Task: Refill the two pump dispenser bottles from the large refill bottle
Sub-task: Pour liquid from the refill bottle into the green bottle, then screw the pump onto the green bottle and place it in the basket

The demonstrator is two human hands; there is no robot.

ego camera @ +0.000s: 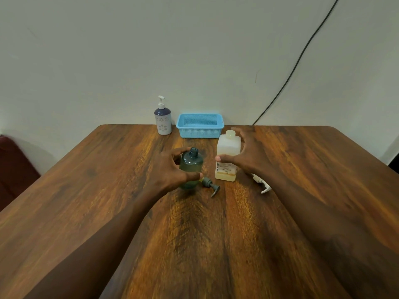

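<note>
Fingers (178, 151) of the left hand (170, 167) curl round the open teal bottle (192, 165), upright on the table (103, 190), while the right hand (248, 152) arches unclosed about the refill bottle (227, 151) beside it; hold the teal one firm and take the cap (230, 134) off before tipping

I see the translucent teal plastic bottle (192, 166) upright, neck open — its teal pump head (210, 186) lying alongside. White rectangular refill bottle (228, 146) capped, liquid low; floral white pump bottle (163, 123) upright behind.
</note>
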